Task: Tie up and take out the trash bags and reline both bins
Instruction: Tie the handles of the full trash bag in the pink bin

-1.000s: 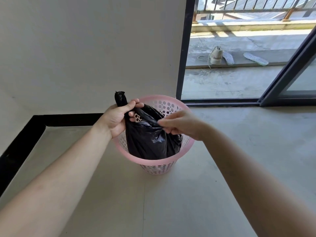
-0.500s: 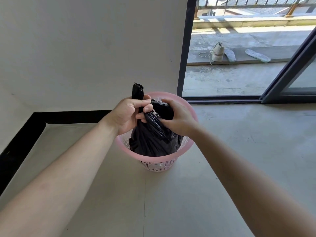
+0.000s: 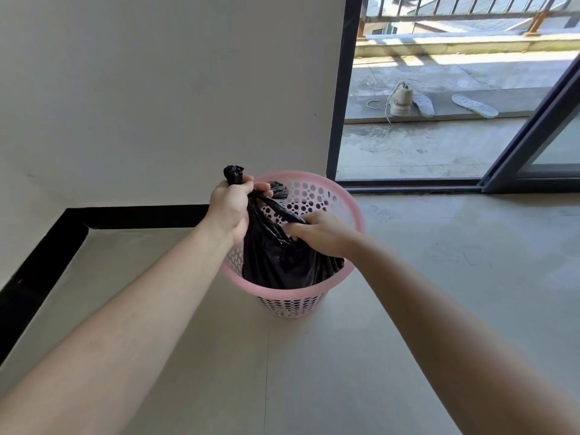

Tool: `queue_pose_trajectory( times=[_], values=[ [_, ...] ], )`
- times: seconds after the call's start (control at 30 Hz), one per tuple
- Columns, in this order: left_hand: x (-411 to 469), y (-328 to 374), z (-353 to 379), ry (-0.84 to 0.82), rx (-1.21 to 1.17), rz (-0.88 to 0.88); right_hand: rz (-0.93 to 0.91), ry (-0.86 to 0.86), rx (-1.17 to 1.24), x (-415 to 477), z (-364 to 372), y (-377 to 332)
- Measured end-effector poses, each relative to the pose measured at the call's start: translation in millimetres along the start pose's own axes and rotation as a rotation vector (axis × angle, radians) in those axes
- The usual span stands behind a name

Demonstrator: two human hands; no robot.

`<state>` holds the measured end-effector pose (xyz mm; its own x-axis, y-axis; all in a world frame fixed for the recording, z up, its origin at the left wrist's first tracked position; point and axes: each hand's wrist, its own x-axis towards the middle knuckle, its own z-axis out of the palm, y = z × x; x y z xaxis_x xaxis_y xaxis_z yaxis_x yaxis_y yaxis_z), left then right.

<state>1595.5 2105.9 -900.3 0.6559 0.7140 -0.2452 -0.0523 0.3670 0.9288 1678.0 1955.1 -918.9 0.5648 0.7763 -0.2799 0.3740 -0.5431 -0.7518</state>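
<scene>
Hands (image 3: 230, 208) on bag (image 3: 276, 262) in bin (image 3: 351, 211)

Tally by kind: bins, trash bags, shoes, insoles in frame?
pink bin: 1
black trash bag: 1
shoe: 1
insoles: 2
Total: 5

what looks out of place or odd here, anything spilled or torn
Nothing looks spilled or torn: the black trash bag sits in the pink bin, left hand and right hand gripping its twisted ends. Odd bit, beyond the door frame: a lone sneaker with trailing laces, two insoles laid out beside it.
</scene>
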Motion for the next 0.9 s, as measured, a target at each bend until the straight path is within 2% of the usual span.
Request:
queue_pose_trajectory(
  times=[0.13,0.27,0.33,0.47,0.53,0.63,0.7,0.8,0.9],
  values=[
    [-3,1,-1,-0.043,-0.268,-0.116,0.044,-0.108,-0.004,-4,6,4],
    [-7,-1,2,-0.083,-0.335,-0.157,0.073,-0.206,0.279,-13,1,9],
    [-10,1,5,-0.122,-0.339,-0.168,0.024,-0.067,0.428,-12,0,8],
    [-19,6,9,-0.199,-0.325,-0.216,-0.205,0.340,0.507,-4,3,2],
    [-20,7,11,-0.224,-0.310,-0.221,-0.171,0.433,0.767,-2,0,-9],
    [-21,13,18,-0.224,-0.225,-0.148,-0.047,0.366,1.382,5,-6,-20],
    [-22,18,22,-0.210,-0.340,-0.152,-0.002,0.326,1.674,2,-11,-28],
    [-23,22,26,-0.124,-0.550,-0.159,-0.062,0.319,1.919,-7,-16,-39],
    [-24,25,35,-0.079,-0.654,-0.136,-0.103,0.424,2.048,-7,-27,-34]
  ],
)
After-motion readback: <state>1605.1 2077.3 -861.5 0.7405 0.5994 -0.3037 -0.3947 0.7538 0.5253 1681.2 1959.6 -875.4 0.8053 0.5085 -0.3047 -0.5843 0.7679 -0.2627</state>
